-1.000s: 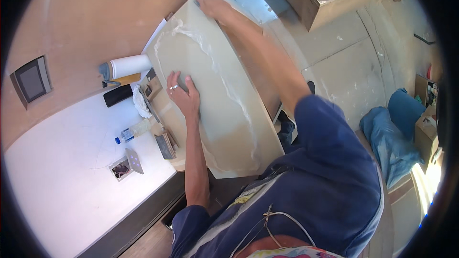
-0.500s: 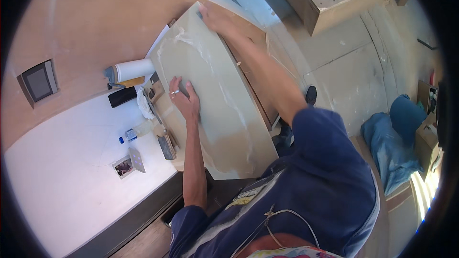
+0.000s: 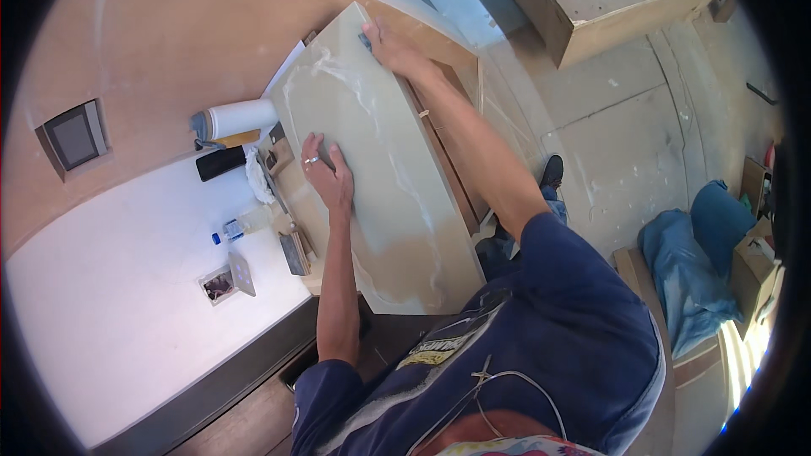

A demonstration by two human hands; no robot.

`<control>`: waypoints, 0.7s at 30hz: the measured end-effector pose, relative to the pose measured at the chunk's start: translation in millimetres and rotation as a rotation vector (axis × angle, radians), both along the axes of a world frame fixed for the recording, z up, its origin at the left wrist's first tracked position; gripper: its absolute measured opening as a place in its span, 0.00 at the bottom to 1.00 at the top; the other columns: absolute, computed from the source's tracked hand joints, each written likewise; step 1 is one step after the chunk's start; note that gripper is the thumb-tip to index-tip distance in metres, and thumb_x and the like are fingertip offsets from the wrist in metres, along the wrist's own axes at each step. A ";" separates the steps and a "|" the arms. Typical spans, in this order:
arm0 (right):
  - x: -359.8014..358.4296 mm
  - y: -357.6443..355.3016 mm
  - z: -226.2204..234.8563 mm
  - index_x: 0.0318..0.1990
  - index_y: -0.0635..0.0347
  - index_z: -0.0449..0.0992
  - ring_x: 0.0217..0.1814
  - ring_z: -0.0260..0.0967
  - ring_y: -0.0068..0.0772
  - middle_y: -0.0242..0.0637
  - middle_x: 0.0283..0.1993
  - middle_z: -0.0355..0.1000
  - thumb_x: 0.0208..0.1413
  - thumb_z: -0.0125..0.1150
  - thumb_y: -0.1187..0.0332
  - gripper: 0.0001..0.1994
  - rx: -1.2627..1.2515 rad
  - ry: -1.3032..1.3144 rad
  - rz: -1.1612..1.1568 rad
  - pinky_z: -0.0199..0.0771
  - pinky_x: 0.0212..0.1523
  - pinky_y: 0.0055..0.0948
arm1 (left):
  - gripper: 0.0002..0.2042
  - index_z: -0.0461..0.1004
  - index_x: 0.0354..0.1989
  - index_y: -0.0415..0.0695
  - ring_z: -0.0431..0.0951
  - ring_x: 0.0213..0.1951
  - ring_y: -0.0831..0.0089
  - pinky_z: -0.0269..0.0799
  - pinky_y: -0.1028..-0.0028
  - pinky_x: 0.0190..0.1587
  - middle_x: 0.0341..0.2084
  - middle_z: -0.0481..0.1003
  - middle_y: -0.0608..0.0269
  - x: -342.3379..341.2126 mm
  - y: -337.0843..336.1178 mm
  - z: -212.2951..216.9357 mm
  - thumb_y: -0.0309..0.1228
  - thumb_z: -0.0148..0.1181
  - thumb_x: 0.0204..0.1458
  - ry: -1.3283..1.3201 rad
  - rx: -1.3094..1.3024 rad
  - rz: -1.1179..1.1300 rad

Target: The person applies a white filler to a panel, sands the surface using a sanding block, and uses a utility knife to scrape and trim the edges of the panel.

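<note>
head view: the left hand (image 3: 332, 177) rests with fingers spread on the pale panel (image 3: 393, 177), which slants away at the middle. wood blocks (image 3: 296, 253) hem in its left side. farther up, the right hand (image 3: 393, 49), pinching a small dark pad (image 3: 365, 41) at the long edge, has slid back slightly from the far corner, leaving it uncovered. beyond sit a white roll (image 3: 241, 118) and wooden box (image 3: 608, 4).
</note>
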State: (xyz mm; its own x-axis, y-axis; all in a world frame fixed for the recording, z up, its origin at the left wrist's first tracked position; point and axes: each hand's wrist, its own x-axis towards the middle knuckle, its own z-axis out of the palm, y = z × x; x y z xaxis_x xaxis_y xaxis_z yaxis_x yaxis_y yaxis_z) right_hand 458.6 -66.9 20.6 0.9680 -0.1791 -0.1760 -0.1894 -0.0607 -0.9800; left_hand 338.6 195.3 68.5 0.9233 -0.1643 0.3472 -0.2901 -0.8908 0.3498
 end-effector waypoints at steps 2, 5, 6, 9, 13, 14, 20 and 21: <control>33.4 -27.8 -27.2 0.69 0.67 0.63 0.64 0.72 0.57 0.59 0.61 0.74 0.70 0.47 0.48 0.32 0.107 -0.066 -0.208 0.68 0.64 0.48 | 0.16 0.72 0.56 0.38 0.66 0.66 0.46 0.56 0.52 0.70 0.62 0.70 0.42 11.3 -7.3 4.3 0.30 0.56 0.63 -0.009 -0.004 -0.029; 54.9 -61.8 -46.1 0.69 0.69 0.64 0.58 0.74 0.41 0.51 0.58 0.75 0.68 0.57 0.54 0.31 0.282 -0.182 -0.385 0.73 0.59 0.36 | 0.15 0.72 0.56 0.38 0.66 0.66 0.45 0.57 0.52 0.70 0.62 0.70 0.42 12.8 -12.8 4.3 0.30 0.56 0.63 -0.012 -0.012 -0.034; 55.4 -64.4 -49.5 0.69 0.71 0.63 0.56 0.75 0.34 0.47 0.57 0.76 0.67 0.61 0.56 0.31 0.347 -0.220 -0.427 0.74 0.57 0.31 | 0.15 0.72 0.56 0.38 0.66 0.66 0.45 0.57 0.53 0.70 0.62 0.70 0.42 10.9 -10.3 3.0 0.30 0.56 0.63 -0.009 -0.018 -0.026; 55.4 -57.1 -55.6 0.68 0.69 0.66 0.51 0.76 0.32 0.43 0.51 0.79 0.65 0.64 0.61 0.30 0.300 -0.332 -0.373 0.76 0.54 0.31 | 0.15 0.72 0.56 0.37 0.66 0.66 0.45 0.57 0.53 0.69 0.62 0.70 0.42 11.3 -7.2 1.6 0.29 0.56 0.63 0.000 -0.025 -0.015; 59.4 -52.5 -45.7 0.62 0.65 0.73 0.46 0.77 0.31 0.42 0.47 0.80 0.64 0.65 0.60 0.24 0.172 -0.345 -0.362 0.76 0.51 0.31 | 0.15 0.71 0.56 0.37 0.66 0.66 0.45 0.58 0.53 0.69 0.62 0.70 0.41 11.4 -8.6 3.3 0.29 0.56 0.63 0.016 -0.017 -0.013; 55.6 -51.9 -38.4 0.60 0.64 0.75 0.46 0.77 0.30 0.42 0.46 0.80 0.64 0.65 0.60 0.22 0.142 -0.302 -0.325 0.76 0.51 0.31 | 0.15 0.71 0.56 0.37 0.66 0.66 0.45 0.58 0.53 0.69 0.62 0.70 0.41 9.6 -7.3 2.8 0.29 0.56 0.63 0.022 -0.020 -0.003; 33.1 -29.6 -15.5 0.58 0.54 0.79 0.47 0.78 0.45 0.46 0.48 0.81 0.68 0.57 0.61 0.16 0.139 -0.455 -0.302 0.76 0.51 0.39 | 0.16 0.71 0.57 0.37 0.66 0.66 0.47 0.59 0.54 0.69 0.63 0.69 0.42 12.1 -8.3 2.4 0.28 0.55 0.63 0.051 -0.034 0.006; 27.0 -21.7 -19.9 0.59 0.52 0.80 0.49 0.79 0.53 0.48 0.50 0.81 0.68 0.56 0.61 0.16 0.119 -0.551 -0.313 0.76 0.52 0.43 | 0.16 0.71 0.58 0.37 0.66 0.66 0.47 0.59 0.54 0.69 0.63 0.68 0.42 10.7 -6.9 1.8 0.28 0.55 0.63 0.056 -0.042 0.009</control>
State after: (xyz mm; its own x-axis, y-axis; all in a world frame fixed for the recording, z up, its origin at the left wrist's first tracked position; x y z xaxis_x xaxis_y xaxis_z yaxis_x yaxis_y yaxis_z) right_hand 485.5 -88.7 0.7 0.8272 -0.4777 0.2959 0.3524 0.0309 -0.9353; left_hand 349.3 188.4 70.3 0.9427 -0.1425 0.3015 -0.2614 -0.8773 0.4025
